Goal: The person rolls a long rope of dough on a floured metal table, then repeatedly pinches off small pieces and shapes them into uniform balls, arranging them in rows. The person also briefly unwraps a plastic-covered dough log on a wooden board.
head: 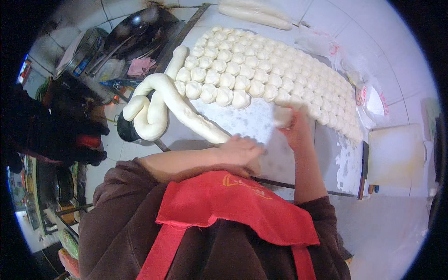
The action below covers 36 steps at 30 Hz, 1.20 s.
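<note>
A long thick rope of dough [189,113] runs across the table at the left, its far part looped over itself. My left hand [243,150] wraps over its near end, and the palm side is hidden. Blurred by motion, my right hand [295,120] holds a small piece of dough [282,116] at the near edge of the dough pieces. Close rows of round, pale dough pieces [245,71] cover the far side of the floured table [280,157]. Part of the looped rope hangs past the table's left edge.
At the upper left sit a dark wok [140,31] and a pink cloth [140,66]. A dark pot [127,127] stands below the looped dough. Plastic-wrapped dough [255,14] lies at the back. To the right are a flour bag [374,101] and a pale board [395,154].
</note>
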### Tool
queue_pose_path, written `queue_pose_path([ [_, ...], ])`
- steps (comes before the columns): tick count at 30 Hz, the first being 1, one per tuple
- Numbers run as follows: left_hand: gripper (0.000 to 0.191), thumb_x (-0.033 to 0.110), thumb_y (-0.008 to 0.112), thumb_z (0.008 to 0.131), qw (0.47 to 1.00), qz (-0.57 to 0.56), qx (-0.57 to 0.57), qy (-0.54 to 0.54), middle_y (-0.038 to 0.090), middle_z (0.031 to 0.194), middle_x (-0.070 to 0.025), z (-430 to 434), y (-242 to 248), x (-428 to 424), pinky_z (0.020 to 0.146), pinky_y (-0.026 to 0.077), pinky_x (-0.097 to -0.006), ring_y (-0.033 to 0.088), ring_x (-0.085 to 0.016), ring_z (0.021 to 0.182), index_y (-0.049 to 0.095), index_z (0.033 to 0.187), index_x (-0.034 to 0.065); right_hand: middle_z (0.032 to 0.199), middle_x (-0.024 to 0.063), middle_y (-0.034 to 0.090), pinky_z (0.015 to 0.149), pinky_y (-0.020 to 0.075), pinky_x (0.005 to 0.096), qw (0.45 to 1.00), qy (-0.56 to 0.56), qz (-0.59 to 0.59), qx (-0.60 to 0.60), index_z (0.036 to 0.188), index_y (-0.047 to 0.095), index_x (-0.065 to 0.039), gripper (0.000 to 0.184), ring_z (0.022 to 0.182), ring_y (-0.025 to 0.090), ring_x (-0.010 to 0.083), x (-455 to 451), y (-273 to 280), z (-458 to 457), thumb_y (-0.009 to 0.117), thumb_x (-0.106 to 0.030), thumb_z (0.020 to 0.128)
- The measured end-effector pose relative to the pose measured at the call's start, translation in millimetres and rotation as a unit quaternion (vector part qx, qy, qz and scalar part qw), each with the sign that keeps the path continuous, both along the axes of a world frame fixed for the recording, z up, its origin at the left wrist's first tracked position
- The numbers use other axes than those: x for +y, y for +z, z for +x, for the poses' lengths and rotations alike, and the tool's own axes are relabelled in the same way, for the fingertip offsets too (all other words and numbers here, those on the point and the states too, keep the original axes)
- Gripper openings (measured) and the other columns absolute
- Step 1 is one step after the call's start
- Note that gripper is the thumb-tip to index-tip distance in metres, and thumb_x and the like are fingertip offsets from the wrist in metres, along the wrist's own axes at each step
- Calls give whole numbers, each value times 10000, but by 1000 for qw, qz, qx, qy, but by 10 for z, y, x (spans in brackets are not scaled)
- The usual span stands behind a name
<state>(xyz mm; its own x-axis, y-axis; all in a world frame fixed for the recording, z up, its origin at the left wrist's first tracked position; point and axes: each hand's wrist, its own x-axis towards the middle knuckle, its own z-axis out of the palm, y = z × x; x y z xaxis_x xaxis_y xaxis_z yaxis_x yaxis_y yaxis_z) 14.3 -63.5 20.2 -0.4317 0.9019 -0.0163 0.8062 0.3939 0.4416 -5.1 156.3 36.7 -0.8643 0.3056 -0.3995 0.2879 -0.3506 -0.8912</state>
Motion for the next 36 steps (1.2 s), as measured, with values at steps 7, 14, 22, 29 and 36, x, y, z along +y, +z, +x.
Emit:
queue_pose_path([
  [7,589,327,741,672,991,-41,127,-10,585,1120,-139,-212,-195,-300,882,440,-381,568,-271,1072,510,1145,60,1047,81,583,662,534,347,978,58,188,-74,1181,538,-39,400,894,579,200,-462,-605,-716,616,-231,839],
  [14,592,388,746,721,956,16,-166,241,636,917,-206,-326,251,-281,733,490,-446,627,-381,863,444,1099,48,1103,28,590,711,535,352,989,57,117,-64,1118,598,-75,350,928,563,159,-419,202,-55,641,-297,851],
  [22,740,278,800,662,977,169,17,131,623,971,-188,-399,280,-204,758,489,-449,608,-383,903,403,1231,19,947,127,628,659,520,354,977,154,144,29,1067,612,-9,360,855,613,220,-757,-178,212,634,-255,807],
  [29,556,274,712,719,989,-2,11,147,646,996,-168,-448,225,221,735,515,-432,640,-331,900,492,1184,63,886,147,621,435,485,367,999,36,29,-19,1088,553,2,377,661,633,242,-666,-141,206,584,-224,788],
  [36,307,259,676,699,974,-162,132,83,683,872,-144,-1171,470,333,708,529,-409,668,-300,818,651,951,86,844,98,622,480,465,347,996,75,-50,-7,1090,562,-62,320,672,618,211,-683,67,38,562,-197,799],
])
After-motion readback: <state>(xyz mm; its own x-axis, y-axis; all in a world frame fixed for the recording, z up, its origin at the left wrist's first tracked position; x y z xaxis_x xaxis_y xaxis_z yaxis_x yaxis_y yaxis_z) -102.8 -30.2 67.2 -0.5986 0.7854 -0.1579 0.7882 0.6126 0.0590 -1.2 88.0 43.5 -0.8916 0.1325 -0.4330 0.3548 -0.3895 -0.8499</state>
